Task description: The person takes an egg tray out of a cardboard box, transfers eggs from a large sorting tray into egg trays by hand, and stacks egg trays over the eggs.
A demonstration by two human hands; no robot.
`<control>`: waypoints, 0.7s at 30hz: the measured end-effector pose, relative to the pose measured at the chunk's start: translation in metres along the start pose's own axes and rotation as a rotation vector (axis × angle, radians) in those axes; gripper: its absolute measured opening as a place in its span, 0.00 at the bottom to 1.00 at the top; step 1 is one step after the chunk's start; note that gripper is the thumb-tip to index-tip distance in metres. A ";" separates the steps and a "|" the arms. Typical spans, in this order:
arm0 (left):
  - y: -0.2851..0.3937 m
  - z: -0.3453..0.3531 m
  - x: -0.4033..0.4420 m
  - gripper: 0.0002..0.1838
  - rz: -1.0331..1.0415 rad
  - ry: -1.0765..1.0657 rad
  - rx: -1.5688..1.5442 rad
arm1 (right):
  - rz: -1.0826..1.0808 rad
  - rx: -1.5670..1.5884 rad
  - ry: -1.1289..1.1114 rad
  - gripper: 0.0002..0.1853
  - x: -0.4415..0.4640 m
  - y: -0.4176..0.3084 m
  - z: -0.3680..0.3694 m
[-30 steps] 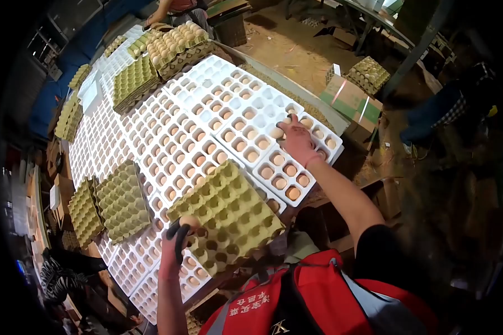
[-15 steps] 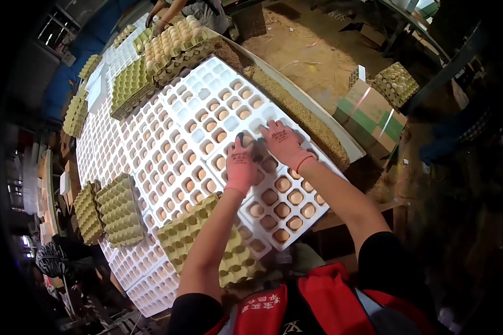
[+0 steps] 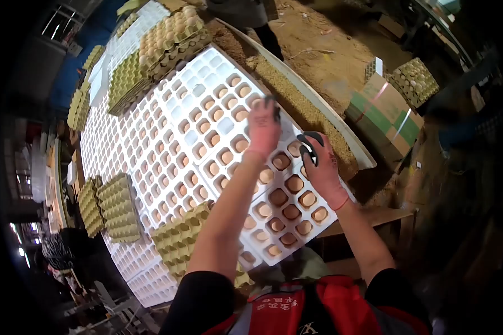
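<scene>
Pink-gloved person over white foam egg tray (image 3: pixel 315 226), eggs (image 3: pixel 307 199) seated in cells. Right hand (image 3: pixel 320 162): fingers curved, parted, no egg visible between. Left hand (image 3: pixel 264 125), farther along: blurred, fingertips turned away; cannot tell if gripping. Risk: knuckle knock or hard press might crack shell. Left forearm (image 3: pixel 226 223) hides part of yellow-green pulp tray (image 3: pixel 176 240), near left.

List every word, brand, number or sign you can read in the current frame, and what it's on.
"宝买": seemingly, upside down on the red vest; its other characters are too blurred.
"X": apparently, on the black shirt, perhaps stylised.
Unreadable: faint print on the right hand's glove.
Green-marked carton: no legible text.
Numbers: none readable.
</scene>
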State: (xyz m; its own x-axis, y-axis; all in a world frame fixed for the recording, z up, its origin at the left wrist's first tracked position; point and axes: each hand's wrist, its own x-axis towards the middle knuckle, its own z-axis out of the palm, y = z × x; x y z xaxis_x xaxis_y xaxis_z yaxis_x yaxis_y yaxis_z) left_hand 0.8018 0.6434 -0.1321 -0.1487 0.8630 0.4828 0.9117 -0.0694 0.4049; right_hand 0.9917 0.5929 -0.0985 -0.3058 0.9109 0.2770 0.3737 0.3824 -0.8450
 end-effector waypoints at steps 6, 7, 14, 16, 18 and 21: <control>0.017 -0.090 -0.098 0.30 -0.043 -0.074 0.019 | 0.002 -0.078 -0.015 0.18 0.019 0.001 0.010; 0.018 -0.137 -0.113 0.30 -0.036 -0.156 0.051 | 0.011 0.088 -0.064 0.17 0.021 -0.022 0.016; -0.082 -0.357 -0.454 0.28 -1.162 -0.257 0.480 | -0.171 -0.114 -1.222 0.26 -0.119 -0.117 0.091; -0.055 -0.367 -0.470 0.26 -1.304 -0.124 -0.143 | -0.136 -0.160 -1.094 0.34 -0.156 -0.136 0.106; -0.007 -0.381 -0.452 0.22 -1.438 0.211 -0.344 | -0.071 0.076 -0.820 0.37 -0.159 -0.136 0.118; 0.004 -0.405 -0.439 0.15 -1.338 0.744 -0.484 | -0.036 0.430 -0.837 0.30 -0.111 -0.198 0.113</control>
State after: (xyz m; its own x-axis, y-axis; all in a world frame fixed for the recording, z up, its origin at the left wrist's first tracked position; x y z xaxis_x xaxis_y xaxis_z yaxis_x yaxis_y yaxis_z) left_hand 0.7155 0.0616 -0.0282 -0.9776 0.0167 -0.2096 -0.2002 0.2304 0.9523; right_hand 0.8528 0.3981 -0.0139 -0.9034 0.4278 0.0287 0.0474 0.1663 -0.9849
